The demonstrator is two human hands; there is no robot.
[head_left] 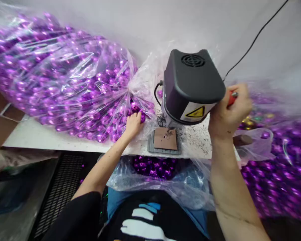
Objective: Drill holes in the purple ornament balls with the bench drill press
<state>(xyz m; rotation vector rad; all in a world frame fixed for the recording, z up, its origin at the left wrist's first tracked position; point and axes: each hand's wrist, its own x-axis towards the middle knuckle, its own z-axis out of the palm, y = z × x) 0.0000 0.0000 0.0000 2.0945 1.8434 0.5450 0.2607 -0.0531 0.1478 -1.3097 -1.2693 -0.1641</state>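
My left hand [134, 125] is at the gathered mouth of a clear plastic bag [130, 83] full of shiny purple balls [80, 87]. Its fingers are curled on a purple ball [142, 117] at the opening; the fingertips are partly hidden. On the right, my right hand [227, 112] is closed around a red handle [232, 97] at the side of a black bench drill press [194, 73]. Beneath the machine's head, a brown board [165, 138] with dark shavings lies on the grey base [164, 151].
More purple balls [154, 167] lie in clear plastic at my lap. A bag of purple balls [286, 174] stands at right, near a brown cylinder [242, 140]. Dark shavings litter the white table [197, 135]. A black cable [256, 36] runs behind the machine.
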